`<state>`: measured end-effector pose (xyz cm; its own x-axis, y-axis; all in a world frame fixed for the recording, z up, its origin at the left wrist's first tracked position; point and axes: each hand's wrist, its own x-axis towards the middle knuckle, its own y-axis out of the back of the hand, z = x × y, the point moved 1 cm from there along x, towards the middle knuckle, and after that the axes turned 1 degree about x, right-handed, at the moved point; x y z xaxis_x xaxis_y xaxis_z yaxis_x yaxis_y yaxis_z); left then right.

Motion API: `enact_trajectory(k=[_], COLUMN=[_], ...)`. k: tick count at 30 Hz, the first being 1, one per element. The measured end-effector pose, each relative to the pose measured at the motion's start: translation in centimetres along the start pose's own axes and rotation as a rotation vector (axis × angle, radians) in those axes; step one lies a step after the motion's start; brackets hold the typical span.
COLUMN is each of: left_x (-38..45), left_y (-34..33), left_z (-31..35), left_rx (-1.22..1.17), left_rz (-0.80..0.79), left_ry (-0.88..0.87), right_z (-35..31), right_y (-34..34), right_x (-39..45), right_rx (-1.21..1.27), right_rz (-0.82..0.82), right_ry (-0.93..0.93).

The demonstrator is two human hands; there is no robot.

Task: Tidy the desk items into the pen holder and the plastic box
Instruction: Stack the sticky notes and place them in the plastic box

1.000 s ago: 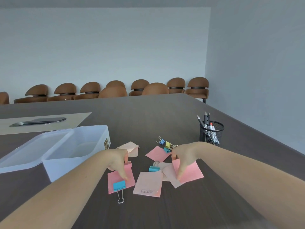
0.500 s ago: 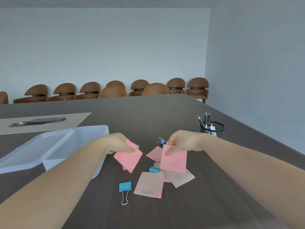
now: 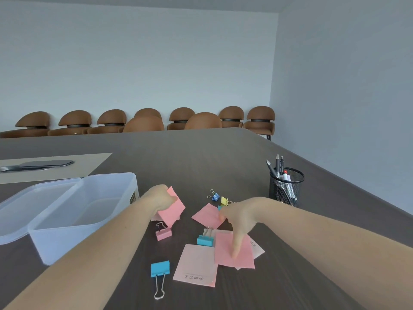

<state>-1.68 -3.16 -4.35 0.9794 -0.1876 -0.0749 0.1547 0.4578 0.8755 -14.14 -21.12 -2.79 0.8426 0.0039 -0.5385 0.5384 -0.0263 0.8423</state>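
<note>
On the far left: a dark flat object (image 3: 38, 164) lies on a beige mat (image 3: 67, 170), well away from the work.
Plastic box: the clear plastic box (image 3: 87, 229) stands open, its lid (image 3: 33, 204) hinged flat to the left; nothing can be made out inside.
Left hand: the left hand (image 3: 159, 201), just right of the box, is pinched shut on a pink sticky note pad (image 3: 173, 209), which is tilted and held clear of the table.
How the pad handles: light and floppy, I judge; best pinched at an edge so the sheets stay together.
Loose clips near the left hand: a pink binder clip (image 3: 163, 233) lies just below the held pad; a blue binder clip (image 3: 160, 268) with long wire loops lies nearer the viewer.
Clips, handling: small, stiff and probably slippery; take them by the coloured body or the wire loop.
Middle of the table: a pale pink note pad (image 3: 196, 265) with small printed marks lies flat; a teal binder clip (image 3: 204, 240) sits just above it; another pink note (image 3: 207, 214) lies farther back.
Right hand: the right hand (image 3: 238, 222) reaches down, fingers extended, pressing a pink note (image 3: 234, 253) that overlaps paler sheets; it presses, not clasps, as far as I can tell.
Back clips: small blue (image 3: 215, 195) and yellow (image 3: 224, 201) binder clips lie together beyond the right hand.
Pen holder: the black mesh pen holder (image 3: 286, 186) on the right already has pens (image 3: 278, 164) upright in it.
In the way: the right forearm lies between the notes and the holder; the overlapping sheets may drag each other when lifted.
</note>
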Motion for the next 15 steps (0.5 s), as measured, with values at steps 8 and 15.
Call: enact_trajectory(k=[8, 15], left_x=[1.8, 0.7], left_y=[-2.3, -1.8], left_z=[-1.5, -1.2], left_rx=[0.176, -0.034], left_rz=[-0.014, 0.013], left_ry=[0.090, 0.102], right_z=[-0.2, 0.0], right_y=[0.2, 0.3], right_x=[0.6, 0.7], right_rx=[-0.036, -0.115], right_rz=[0.029, -0.019], right_ry=[0.004, 0.047])
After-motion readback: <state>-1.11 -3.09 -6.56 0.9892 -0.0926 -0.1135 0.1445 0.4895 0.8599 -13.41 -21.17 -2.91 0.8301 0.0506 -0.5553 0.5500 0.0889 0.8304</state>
